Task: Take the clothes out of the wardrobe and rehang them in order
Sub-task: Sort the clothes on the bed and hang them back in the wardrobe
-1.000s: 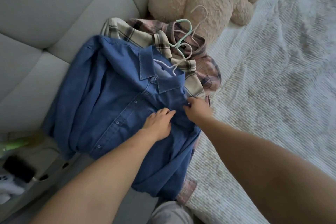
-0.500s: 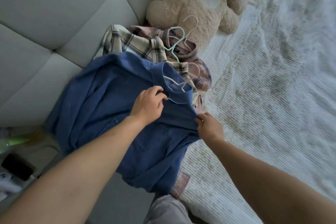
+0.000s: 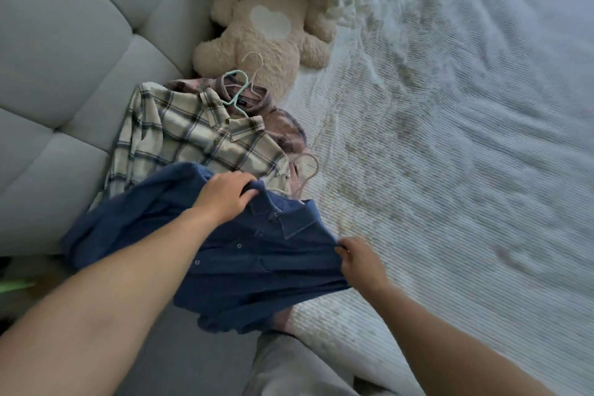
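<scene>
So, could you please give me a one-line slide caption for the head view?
Both hands, left hand and right hand, grip a blue denim shirt above two plaid shirts on a bed.

Hidden under the dark blue denim shirt (image 3: 244, 260): the pale hanger (image 3: 305, 170) below its hook, the cream plaid shirt's (image 3: 193, 138) lower half. Mostly buried: pink plaid shirt (image 3: 289, 125). Cropped by the top edge: beige teddy bear's (image 3: 266, 38) head.

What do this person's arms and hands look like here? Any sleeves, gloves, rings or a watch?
Both forearms are bare right up to the picture's lower edge, so no sleeves show. The left hand and the right hand wear no gloves. No watch or bracelet shows on either wrist, and no ring can be seen on the fingers in view. Short, unpainted nails show on the right hand.
</scene>
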